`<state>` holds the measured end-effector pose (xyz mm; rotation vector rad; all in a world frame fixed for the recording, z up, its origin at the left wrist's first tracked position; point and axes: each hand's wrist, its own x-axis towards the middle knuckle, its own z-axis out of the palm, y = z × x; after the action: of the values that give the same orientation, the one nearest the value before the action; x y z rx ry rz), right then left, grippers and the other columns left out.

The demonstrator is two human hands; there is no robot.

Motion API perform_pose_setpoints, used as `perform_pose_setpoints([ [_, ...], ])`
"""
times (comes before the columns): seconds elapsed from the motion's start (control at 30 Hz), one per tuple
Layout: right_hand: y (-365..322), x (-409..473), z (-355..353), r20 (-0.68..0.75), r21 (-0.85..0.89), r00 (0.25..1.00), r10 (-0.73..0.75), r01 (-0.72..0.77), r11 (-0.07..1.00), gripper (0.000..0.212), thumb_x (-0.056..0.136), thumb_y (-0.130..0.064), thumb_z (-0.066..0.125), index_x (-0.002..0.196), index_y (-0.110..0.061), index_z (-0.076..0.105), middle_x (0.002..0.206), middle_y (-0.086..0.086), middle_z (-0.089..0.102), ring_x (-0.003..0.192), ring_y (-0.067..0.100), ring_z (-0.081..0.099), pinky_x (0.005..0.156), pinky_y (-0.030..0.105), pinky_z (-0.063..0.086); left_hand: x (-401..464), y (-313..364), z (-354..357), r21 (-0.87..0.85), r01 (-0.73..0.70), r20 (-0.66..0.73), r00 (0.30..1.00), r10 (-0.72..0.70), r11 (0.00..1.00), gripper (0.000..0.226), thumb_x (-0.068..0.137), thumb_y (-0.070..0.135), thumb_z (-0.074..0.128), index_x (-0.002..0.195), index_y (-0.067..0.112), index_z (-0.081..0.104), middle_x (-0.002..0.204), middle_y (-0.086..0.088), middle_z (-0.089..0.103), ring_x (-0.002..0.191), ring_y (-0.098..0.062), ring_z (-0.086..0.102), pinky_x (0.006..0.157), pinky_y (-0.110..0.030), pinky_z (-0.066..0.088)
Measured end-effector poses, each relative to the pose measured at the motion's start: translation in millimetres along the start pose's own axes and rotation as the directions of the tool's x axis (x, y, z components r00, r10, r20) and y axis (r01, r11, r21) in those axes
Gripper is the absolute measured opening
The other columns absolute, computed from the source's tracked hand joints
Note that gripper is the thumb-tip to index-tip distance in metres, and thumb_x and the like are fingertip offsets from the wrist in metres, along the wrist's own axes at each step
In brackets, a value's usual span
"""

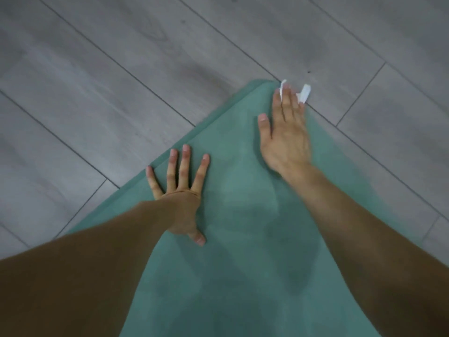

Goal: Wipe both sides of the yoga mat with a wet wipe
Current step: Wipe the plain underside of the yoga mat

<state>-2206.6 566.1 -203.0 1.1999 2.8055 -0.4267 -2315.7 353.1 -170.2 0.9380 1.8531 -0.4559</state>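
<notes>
A green yoga mat [233,215] lies flat on the floor, its far corner near the top middle of the head view. My left hand [181,193] presses flat on the mat near its left edge, fingers spread and straight. My right hand [285,132] lies flat near the mat's far corner, fingers straight, pressing a white wet wipe [305,93] down. Most of the wipe is hidden under the fingers; bits of it stick out past the fingertips, over the mat's edge.
Grey wood-look floor planks [109,81] surround the mat on the left, far and right sides. A small dark speck [308,72] lies on the floor beyond the mat's corner.
</notes>
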Motion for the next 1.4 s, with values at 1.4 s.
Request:
perform_pose_setpoints([
  [1.4,66,-74,1,0.051,-0.124,0.962,-0.269,0.273,0.954,0.073,0.111,-0.053,0.027,0.168,-0.012,0.010,0.176,0.007,0.006,0.163,0.025,0.003,0.131,0.048,0.013,-5,3,6,-0.020,-0.008,-0.091,0.996,0.006,1.000,0.191,0.028,0.062,0.101,0.138,0.042,-0.054,0.139,-0.003,-0.069,0.136,-0.029,-0.057,0.112,-0.078,-0.017],
])
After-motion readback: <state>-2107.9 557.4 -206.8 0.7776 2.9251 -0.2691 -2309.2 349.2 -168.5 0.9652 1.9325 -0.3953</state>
